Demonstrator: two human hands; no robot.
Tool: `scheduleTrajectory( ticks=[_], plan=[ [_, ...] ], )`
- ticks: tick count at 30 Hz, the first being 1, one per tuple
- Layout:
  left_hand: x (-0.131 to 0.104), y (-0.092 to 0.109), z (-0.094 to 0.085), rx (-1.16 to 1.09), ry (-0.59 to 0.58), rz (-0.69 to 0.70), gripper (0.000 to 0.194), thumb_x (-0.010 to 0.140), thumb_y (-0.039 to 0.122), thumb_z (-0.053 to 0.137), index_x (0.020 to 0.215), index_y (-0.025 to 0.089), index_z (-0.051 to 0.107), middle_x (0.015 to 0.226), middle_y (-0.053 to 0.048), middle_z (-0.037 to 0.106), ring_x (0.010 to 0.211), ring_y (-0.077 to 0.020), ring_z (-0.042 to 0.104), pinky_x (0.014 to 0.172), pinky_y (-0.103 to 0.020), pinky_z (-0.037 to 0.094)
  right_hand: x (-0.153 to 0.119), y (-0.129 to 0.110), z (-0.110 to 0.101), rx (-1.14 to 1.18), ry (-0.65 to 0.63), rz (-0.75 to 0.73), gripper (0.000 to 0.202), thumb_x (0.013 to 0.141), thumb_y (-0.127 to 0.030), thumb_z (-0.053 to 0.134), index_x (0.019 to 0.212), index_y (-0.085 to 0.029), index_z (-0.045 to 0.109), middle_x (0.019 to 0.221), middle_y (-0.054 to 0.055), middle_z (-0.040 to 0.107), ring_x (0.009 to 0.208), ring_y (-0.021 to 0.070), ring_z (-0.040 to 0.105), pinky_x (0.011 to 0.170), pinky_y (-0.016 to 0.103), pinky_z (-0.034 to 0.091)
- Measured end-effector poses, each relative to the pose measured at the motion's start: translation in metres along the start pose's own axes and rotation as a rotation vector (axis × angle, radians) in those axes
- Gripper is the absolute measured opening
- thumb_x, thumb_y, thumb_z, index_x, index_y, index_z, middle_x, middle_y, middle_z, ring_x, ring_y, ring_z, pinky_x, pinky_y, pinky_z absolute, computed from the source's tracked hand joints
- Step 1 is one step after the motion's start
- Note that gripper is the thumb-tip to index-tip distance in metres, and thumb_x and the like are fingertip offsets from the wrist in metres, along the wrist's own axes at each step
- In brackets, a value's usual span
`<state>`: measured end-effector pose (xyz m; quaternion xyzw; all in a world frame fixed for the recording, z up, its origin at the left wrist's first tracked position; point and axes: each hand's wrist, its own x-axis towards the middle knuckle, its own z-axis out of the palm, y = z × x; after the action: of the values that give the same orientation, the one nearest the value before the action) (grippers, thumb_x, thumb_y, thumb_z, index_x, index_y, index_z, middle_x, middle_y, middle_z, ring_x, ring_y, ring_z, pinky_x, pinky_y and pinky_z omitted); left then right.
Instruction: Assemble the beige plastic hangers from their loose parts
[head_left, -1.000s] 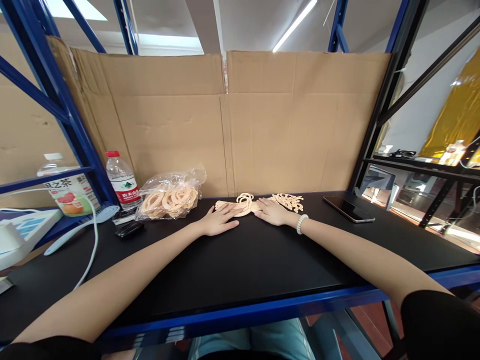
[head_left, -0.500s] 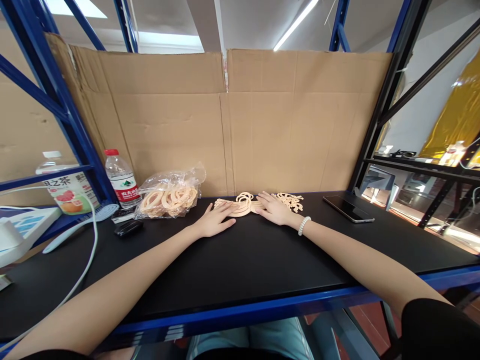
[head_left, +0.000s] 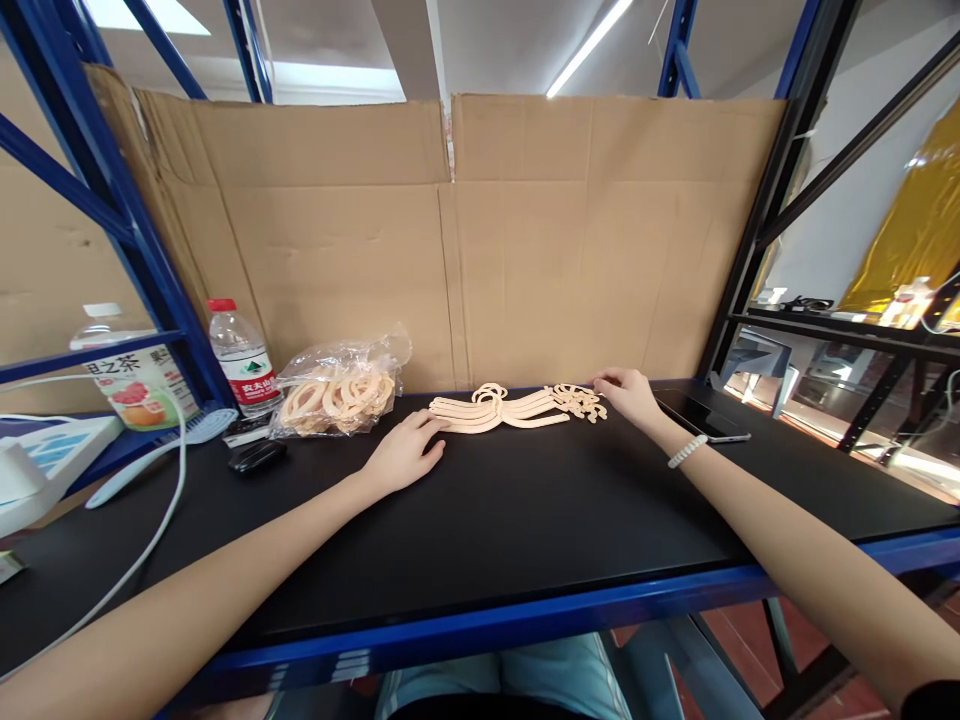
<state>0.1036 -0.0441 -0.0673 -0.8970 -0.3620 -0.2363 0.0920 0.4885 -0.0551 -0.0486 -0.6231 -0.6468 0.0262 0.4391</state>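
Observation:
A pale, wood-coloured carved ornament lies flat near the back of the table, made of curved parallel strips (head_left: 517, 411) with a looped ring (head_left: 489, 393) on top. At its right end sits a lacy, branching carved part (head_left: 579, 401). My left hand (head_left: 405, 452) rests open on the black surface, its fingertips touching or just beside the left ends of the strips. At the far right of the carving is my right hand (head_left: 631, 398), with fingers bent and drawn together close to the lacy edge. Whatever is between those fingertips is too small to make out.
A clear plastic bag (head_left: 341, 395) of similar pale carved pieces lies left, by a red-capped water bottle (head_left: 244, 365). A phone (head_left: 701, 415) is right of my right hand. A black object (head_left: 257, 456), light-blue brush (head_left: 165, 450) and white cable (head_left: 180, 490) occupy the left.
My right hand has moved right, off the strips to the lacy end, its fingers now bent. My left hand has slid slightly left and down, uncovering more of the strips.

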Motion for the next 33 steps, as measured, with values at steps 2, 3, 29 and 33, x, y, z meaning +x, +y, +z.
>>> scheduleTrajectory(
  ticks=[2,3,29,33],
  plan=[
    [0.0,0.0,0.001,0.001,0.003,-0.004,0.031,0.086,0.025,0.044,0.111,0.016,0.06,0.105,-0.011,0.057,0.102,-0.0257,0.055,0.094,-0.041,0.045,0.001,0.002,-0.005,-0.019,-0.012,0.029,0.027,0.075,-0.024,0.046,0.078,-0.014,0.071,0.076,0.004,0.071,0.073,0.0176,0.063,0.065,0.024,0.045],
    [0.0,0.0,0.001,0.001,-0.001,-0.007,0.032,0.086,0.026,0.044,0.112,0.016,0.06,0.105,-0.011,0.056,0.102,-0.0258,0.055,0.094,-0.041,0.045,0.001,0.002,-0.008,-0.033,-0.029,0.038,0.026,0.075,-0.023,0.047,0.077,-0.014,0.072,0.074,0.004,0.071,0.072,0.0174,0.063,0.064,0.023,0.044],
    [0.002,0.004,-0.003,-0.041,-0.021,-0.005,0.03,0.087,0.025,0.045,0.108,0.017,0.064,0.108,-0.01,0.061,0.101,-0.0258,0.052,0.094,-0.043,0.043,-0.012,0.004,0.02,-0.303,-0.207,0.02,0.026,0.075,-0.036,0.054,0.057,-0.018,0.059,0.057,0.001,0.059,0.053,0.0144,0.054,0.047,0.024,0.029],
    [0.004,0.003,-0.001,-0.036,-0.011,-0.015,0.027,0.087,0.025,0.047,0.105,0.018,0.065,0.103,-0.009,0.061,0.098,-0.0249,0.052,0.091,-0.041,0.044,-0.011,-0.001,0.023,-0.332,-0.211,0.029,0.035,0.075,-0.042,0.055,0.049,-0.019,0.053,0.053,0.002,0.055,0.052,0.0157,0.052,0.048,0.025,0.029]
  ],
)
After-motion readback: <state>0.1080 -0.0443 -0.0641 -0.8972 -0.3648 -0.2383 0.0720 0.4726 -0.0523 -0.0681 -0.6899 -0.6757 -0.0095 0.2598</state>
